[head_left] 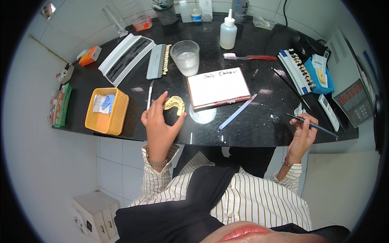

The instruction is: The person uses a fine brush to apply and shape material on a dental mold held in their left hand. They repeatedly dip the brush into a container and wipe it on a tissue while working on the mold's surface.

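Note:
At the left of the black worktop, my left hand (159,127) has its fingertips and thumb around a yellowish horseshoe-shaped dental cast (175,103). A slim white-handled tool (150,95) lies just beyond that hand. My right hand (304,133), near the front edge at the right, pinches a thin dark blue brush (314,125), its fine tip toward the left. Crumpled white tissue (300,109) sits right behind those fingers. Between the hands are a white pad in a brown frame (219,89) and a pale blue strip (238,111).
Behind the pad stand a glass of clear liquid (185,58) and a nozzle bottle (228,34); a red toothbrush (251,57) lies nearby. Tooth shade guides (156,61) and an opened case (126,60) are at left, above a yellow basket (107,111). A blue basket (320,75) is at right.

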A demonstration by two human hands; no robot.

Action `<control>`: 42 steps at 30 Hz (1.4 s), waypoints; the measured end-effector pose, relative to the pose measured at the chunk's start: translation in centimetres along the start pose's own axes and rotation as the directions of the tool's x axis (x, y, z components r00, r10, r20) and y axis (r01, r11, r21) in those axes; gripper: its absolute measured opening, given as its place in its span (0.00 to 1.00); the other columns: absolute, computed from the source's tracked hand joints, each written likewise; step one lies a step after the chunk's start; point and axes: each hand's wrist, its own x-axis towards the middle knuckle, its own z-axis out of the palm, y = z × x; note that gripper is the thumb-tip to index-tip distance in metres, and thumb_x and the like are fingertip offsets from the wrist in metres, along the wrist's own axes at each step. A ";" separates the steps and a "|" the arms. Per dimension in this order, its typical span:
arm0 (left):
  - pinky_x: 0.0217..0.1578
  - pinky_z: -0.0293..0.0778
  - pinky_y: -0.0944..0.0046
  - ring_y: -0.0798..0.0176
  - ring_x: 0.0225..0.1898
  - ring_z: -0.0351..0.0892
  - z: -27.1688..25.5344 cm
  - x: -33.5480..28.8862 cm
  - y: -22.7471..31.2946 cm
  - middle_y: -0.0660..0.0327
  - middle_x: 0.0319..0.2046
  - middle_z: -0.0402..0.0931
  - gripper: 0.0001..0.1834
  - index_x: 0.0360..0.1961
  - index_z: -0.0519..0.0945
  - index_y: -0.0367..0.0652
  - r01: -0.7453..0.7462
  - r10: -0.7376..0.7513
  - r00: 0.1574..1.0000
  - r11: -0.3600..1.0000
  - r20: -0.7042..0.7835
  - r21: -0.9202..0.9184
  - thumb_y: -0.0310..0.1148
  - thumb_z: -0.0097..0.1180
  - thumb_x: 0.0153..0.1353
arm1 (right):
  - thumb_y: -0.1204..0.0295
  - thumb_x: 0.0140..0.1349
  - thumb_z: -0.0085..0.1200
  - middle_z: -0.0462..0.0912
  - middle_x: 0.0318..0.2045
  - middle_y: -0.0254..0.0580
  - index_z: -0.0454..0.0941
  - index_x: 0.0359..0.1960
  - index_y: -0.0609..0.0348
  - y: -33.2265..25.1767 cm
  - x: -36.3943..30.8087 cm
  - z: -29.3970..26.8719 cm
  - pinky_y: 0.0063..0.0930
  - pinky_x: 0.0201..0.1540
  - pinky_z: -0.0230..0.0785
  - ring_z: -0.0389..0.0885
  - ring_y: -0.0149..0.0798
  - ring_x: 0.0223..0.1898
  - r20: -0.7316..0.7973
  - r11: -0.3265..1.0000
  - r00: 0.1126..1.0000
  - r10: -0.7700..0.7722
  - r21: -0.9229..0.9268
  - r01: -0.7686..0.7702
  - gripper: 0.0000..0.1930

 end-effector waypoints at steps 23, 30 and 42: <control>0.55 0.50 0.54 0.61 0.53 0.67 0.2 -1.5 -1.3 0.59 0.49 0.70 0.34 0.55 0.66 0.45 -0.106 0.103 0.990 0.994 -0.098 -0.031 0.43 0.63 0.47 | 0.70 0.67 0.42 0.74 0.36 0.43 0.66 0.38 0.60 0.3 -2.0 0.2 0.22 0.37 0.67 0.71 0.29 0.32 -0.154 0.990 0.986 -0.059 0.117 0.077 0.06; 0.52 0.54 0.54 0.58 0.48 0.71 -0.2 -1.1 -0.4 0.59 0.47 0.73 0.31 0.53 0.69 0.45 -0.123 0.127 0.990 0.991 -0.068 0.055 0.42 0.62 0.48 | 0.74 0.65 0.45 0.75 0.36 0.46 0.68 0.39 0.61 -0.2 -0.1 -3.3 0.24 0.33 0.72 0.74 0.32 0.30 -0.364 0.973 0.910 -0.196 0.045 0.228 0.05; 0.56 0.51 0.53 0.60 0.51 0.70 1.5 -1.6 1.0 0.62 0.47 0.73 0.27 0.53 0.69 0.45 -0.097 0.106 0.992 0.988 -0.070 0.122 0.38 0.60 0.53 | 0.74 0.65 0.44 0.74 0.34 0.46 0.67 0.36 0.61 0.4 -0.9 -9.7 0.27 0.35 0.72 0.75 0.33 0.29 -0.455 0.963 0.875 -0.166 0.115 0.243 0.03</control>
